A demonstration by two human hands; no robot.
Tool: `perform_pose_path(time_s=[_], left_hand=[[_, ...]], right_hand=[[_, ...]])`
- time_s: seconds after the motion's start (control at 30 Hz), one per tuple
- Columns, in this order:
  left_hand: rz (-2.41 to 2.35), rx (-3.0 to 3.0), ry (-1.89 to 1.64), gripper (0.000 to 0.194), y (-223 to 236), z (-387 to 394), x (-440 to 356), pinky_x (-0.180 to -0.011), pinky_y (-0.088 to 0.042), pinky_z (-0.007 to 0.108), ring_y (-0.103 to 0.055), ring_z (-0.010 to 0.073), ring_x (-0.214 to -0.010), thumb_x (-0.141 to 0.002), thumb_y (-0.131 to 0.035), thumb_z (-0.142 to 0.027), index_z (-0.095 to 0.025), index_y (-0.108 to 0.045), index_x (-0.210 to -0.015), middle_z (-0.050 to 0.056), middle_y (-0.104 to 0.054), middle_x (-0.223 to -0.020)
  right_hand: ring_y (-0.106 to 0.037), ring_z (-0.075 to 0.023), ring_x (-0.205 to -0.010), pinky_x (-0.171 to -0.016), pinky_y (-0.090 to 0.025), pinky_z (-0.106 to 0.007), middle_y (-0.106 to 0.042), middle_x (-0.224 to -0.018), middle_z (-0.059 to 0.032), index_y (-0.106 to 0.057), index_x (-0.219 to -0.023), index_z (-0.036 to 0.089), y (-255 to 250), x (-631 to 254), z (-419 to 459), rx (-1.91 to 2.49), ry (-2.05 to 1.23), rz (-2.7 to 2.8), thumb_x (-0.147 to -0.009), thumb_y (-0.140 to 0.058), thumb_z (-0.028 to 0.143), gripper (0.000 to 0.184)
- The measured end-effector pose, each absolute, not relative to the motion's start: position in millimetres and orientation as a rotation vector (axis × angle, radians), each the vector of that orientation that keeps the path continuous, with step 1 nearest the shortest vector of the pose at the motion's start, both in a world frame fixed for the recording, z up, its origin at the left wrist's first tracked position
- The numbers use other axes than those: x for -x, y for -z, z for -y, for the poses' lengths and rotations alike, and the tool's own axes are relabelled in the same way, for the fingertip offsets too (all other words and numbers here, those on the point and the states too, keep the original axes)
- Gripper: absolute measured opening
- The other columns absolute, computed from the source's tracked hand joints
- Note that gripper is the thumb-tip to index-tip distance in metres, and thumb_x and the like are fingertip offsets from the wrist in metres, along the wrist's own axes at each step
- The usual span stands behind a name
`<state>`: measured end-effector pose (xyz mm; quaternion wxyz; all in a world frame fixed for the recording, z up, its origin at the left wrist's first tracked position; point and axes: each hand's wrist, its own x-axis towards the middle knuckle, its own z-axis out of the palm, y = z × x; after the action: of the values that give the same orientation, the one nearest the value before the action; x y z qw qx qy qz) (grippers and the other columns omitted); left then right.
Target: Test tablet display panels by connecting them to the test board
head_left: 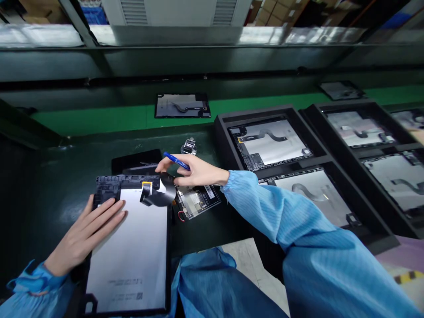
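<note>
A tablet back panel (pixel 132 251) with a grey-white sheet and a black frame lies in front of me on the dark bench. My left hand (pixel 86 234) rests flat on its left side, fingers stretched out. My right hand (pixel 188 171) hovers over the panel's top right corner, where a black flex cable (pixel 159 194) curls up. This hand grips a blue pen-like tool (pixel 177 161) between its fingers. A small circuit board (pixel 197 201) lies just under the right hand, beside the panel.
Black trays (pixel 220 132) at the right hold similar panels (pixel 274 143) with cables. One more panel (pixel 182 106) lies on the green conveyor belt (pixel 99 119) behind. A small clear clip-like object (pixel 188 146) sits near the bench's far edge.
</note>
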<state>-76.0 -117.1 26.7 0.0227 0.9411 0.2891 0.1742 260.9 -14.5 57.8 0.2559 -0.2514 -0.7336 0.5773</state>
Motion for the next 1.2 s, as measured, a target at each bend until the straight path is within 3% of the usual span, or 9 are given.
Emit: perform_pose_path(time_s=[0.13, 0.3, 0.43, 0.57, 0.73, 0.87, 1.0, 1.1, 1.2], left_hand=[[-1.003, -2.901, -0.494, 0.064, -31, 119, 82, -0.120, -0.013, 0.057, -0.028, 0.0255, -0.146, -0.095, -0.035, -0.003, -0.024, -0.026, -0.154, 0.007, -0.038, -0.154], [-1.218, -2.798, -0.465, 0.069, -26, 101, 103, -0.121, -0.005, 0.059, -0.019, 0.0279, -0.149, -0.095, -0.038, -0.011, -0.032, -0.015, -0.157, -0.001, -0.018, -0.164], [-1.227, -2.784, -0.365, 0.070, -8, 86, 109, -0.118, -0.006, 0.064, -0.019, 0.0344, -0.148, -0.094, -0.039, -0.014, -0.028, -0.013, -0.157, 0.006, -0.019, -0.164], [-1.161, -2.843, -0.269, 0.071, 2, 82, 93, -0.116, -0.015, 0.064, -0.024, 0.0360, -0.146, -0.094, -0.036, -0.008, -0.030, -0.011, -0.157, 0.013, -0.025, -0.161], [-1.497, -2.864, 0.000, 0.070, -29, 84, 74, -0.111, -0.017, 0.071, -0.007, 0.0419, -0.147, -0.093, -0.030, -0.002, -0.022, -0.006, -0.156, 0.023, -0.002, -0.163], [-1.571, -2.669, -0.342, 0.055, -54, 87, 50, -0.116, -0.014, 0.065, -0.015, 0.0360, -0.148, -0.095, -0.040, -0.009, -0.013, -0.030, -0.149, 0.022, -0.028, -0.158], [-1.286, -2.325, -0.672, 0.030, -49, 87, 3, -0.120, -0.020, 0.054, -0.052, 0.0235, -0.129, -0.093, -0.054, -0.021, -0.018, -0.060, -0.122, 0.007, -0.066, -0.125], [-1.183, -2.060, -0.728, 0.013, -39, 83, -25, -0.117, -0.030, 0.051, -0.067, 0.0194, -0.097, -0.090, -0.056, -0.025, -0.021, -0.069, -0.091, 0.002, -0.073, -0.098], [-1.180, -1.904, -0.732, 0.014, -33, 80, -35, -0.116, -0.033, 0.051, -0.067, 0.0187, -0.088, -0.089, -0.057, -0.026, -0.022, -0.069, -0.084, 0.000, -0.073, -0.088]], right_hand=[[-0.034, -0.0038, -0.052, -0.052, -0.029, -0.020, -0.050, -0.070, 0.0067, -0.061, -0.115, 0.013, -57, -260, 15, 0.876, -1.611, 1.938, -0.080, -0.061, 0.017, 0.035], [-0.042, -0.0054, -0.055, -0.057, -0.033, -0.022, -0.047, -0.061, 0.0071, -0.061, -0.075, 0.013, -56, -263, 13, 1.119, -1.560, 1.855, -0.075, -0.075, 0.030, 0.022], [-0.051, -0.0069, -0.060, -0.064, -0.040, -0.024, -0.060, -0.065, 0.0018, -0.056, -0.069, 0.013, -56, -264, 13, 0.856, -1.758, 1.825, -0.084, -0.068, 0.030, 0.026], [-0.054, -0.0073, -0.062, -0.066, -0.043, -0.024, -0.060, -0.063, 0.0026, -0.058, -0.073, 0.013, -57, -263, 17, 0.713, -1.772, 1.818, -0.089, -0.063, 0.028, 0.022], [-0.054, -0.0073, -0.059, -0.061, -0.041, -0.021, -0.060, -0.065, 0.0022, -0.068, -0.082, 0.011, -59, -261, 23, 0.793, -1.607, 1.939, -0.089, -0.064, 0.033, 0.024], [-0.050, -0.0061, -0.059, -0.062, -0.037, -0.020, -0.067, -0.074, 0.0007, -0.071, -0.085, 0.013, -56, -256, 31, 0.831, -1.313, 2.189, -0.093, -0.059, 0.027, 0.020], [-0.060, -0.0096, -0.068, -0.064, -0.038, -0.021, -0.072, -0.081, -0.0016, -0.071, -0.092, 0.015, -51, -251, 39, 0.782, -1.193, 2.373, -0.094, -0.059, 0.027, 0.018], [-0.063, -0.0106, -0.068, -0.064, -0.038, -0.021, -0.071, -0.077, -0.0011, -0.070, -0.091, 0.015, -50, -249, 42, 0.798, -1.153, 2.412, -0.095, -0.059, 0.027, 0.017], [-0.064, -0.0105, -0.066, -0.064, -0.038, -0.021, -0.071, -0.073, 0.0003, -0.069, -0.092, 0.015, -50, -249, 43, 0.807, -1.157, 2.409, -0.095, -0.058, 0.026, 0.016]])
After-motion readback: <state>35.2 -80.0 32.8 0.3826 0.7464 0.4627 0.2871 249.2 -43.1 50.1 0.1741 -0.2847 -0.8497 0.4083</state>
